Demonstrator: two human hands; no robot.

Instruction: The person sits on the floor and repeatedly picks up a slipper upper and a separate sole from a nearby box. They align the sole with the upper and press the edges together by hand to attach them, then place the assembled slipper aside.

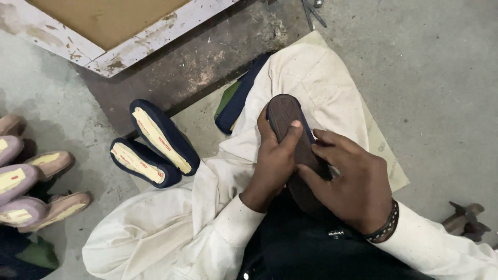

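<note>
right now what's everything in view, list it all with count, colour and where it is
shoe in hand: 1, dark brown sole up with navy edge, centre, over the lap
navy shoes: 2, navy with yellow insoles, on the floor left of centre
pinkish shoes: about 5, mauve and tan with yellow insoles, left edge
cream cloth: 1, off-white, spread over the lap and floor
navy piece: 1, partly under the cloth's upper left edge
wooden board: 1, tan with white frame, top left
metal tool: 1, rusty brown, right edge
left hand: grip on the sole, thumb on top
right hand: grip on the shoe's near end, beaded wristband
</note>
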